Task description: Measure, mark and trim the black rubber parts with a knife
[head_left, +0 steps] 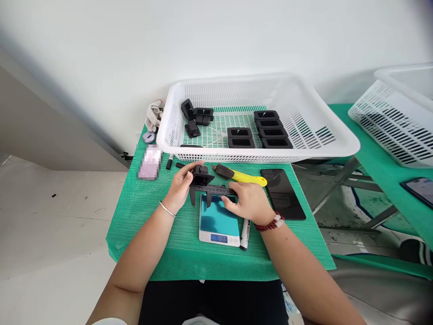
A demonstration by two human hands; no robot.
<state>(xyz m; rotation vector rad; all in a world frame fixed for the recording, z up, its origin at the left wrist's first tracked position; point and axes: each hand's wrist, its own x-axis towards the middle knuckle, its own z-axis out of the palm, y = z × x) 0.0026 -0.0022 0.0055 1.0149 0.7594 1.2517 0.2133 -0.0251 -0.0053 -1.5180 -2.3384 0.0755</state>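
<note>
My left hand [181,187] is closed on a small black plastic part [202,173], held just above the green table. My right hand [248,201] grips a black caliper [213,190], whose jaws sit against the part. Directly below them lies a small digital scale [218,221] with a teal top and a lit display. A black-capped white marker [245,233] lies beside the scale under my right wrist.
A yellow utility knife [243,177] and a dark phone [283,193] lie to the right. A white basket [304,135] behind holds several black parts. A second white basket [399,113] and another phone [419,189] sit at far right. A blurred pink item [149,163] lies left.
</note>
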